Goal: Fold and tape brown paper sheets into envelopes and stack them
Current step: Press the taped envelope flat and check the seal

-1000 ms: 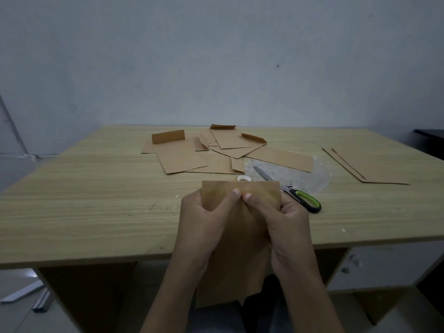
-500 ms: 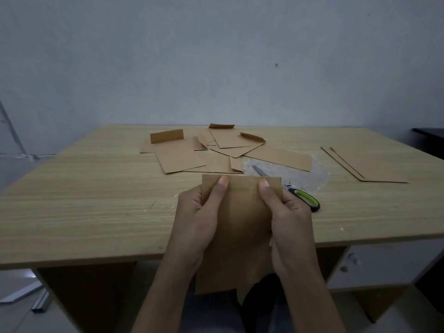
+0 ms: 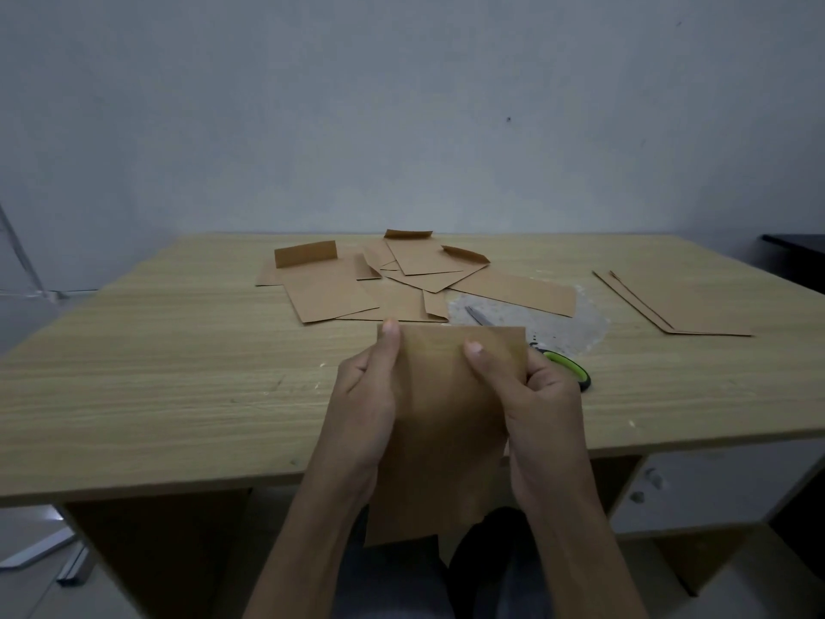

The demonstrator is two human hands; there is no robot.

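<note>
I hold a folded brown paper sheet [image 3: 446, 422] upright in front of me, over the table's near edge. My left hand [image 3: 361, 408] grips its left side, thumb lying along the upper left edge. My right hand [image 3: 535, 408] grips the right side, thumb pressed on the front below the top fold. Several finished brown envelopes [image 3: 379, 283] lie scattered in a loose pile at the back middle of the wooden table [image 3: 156, 373]. A stack of flat brown sheets [image 3: 683, 301] lies at the right.
Scissors [image 3: 567, 368] with black and green handles lie just behind my right hand, blades pointing away over a pale worn patch [image 3: 558, 328]. A dark piece of furniture [image 3: 799, 256] stands at the far right. A grey wall rises behind the table.
My thumbs have slid apart along the sheet's top fold, the left one to the left corner. The sheet has stayed upright in both hands.
</note>
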